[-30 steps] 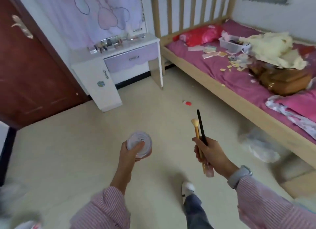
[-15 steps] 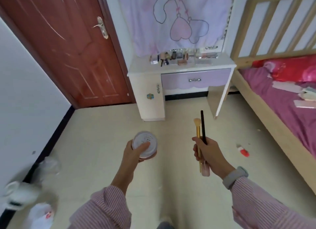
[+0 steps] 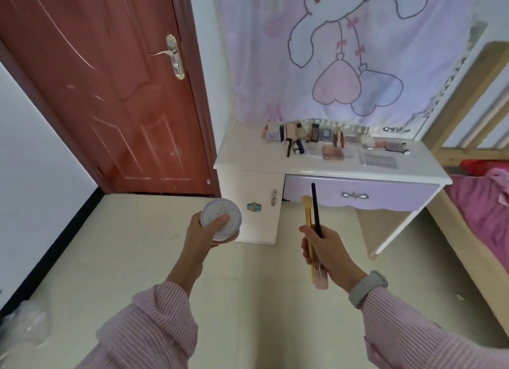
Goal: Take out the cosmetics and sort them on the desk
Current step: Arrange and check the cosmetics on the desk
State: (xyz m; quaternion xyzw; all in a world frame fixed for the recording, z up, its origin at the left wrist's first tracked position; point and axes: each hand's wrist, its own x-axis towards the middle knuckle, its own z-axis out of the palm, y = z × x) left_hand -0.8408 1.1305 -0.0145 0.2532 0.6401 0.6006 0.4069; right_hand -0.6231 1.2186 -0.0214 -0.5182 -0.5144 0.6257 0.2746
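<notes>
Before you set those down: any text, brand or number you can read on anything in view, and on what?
Round jar in the left hand: small print on its white lid, too blurred to read.
Cosmetics on the desk: labels too small to read.
Sticker on the desk's cabinet door: no legible text.
Wall cloth: drawing only, no words.
Nothing else carries readable text.

Legible text: none. Small print on the round jar's [image 3: 220, 216] lid was too blurred to read.
</notes>
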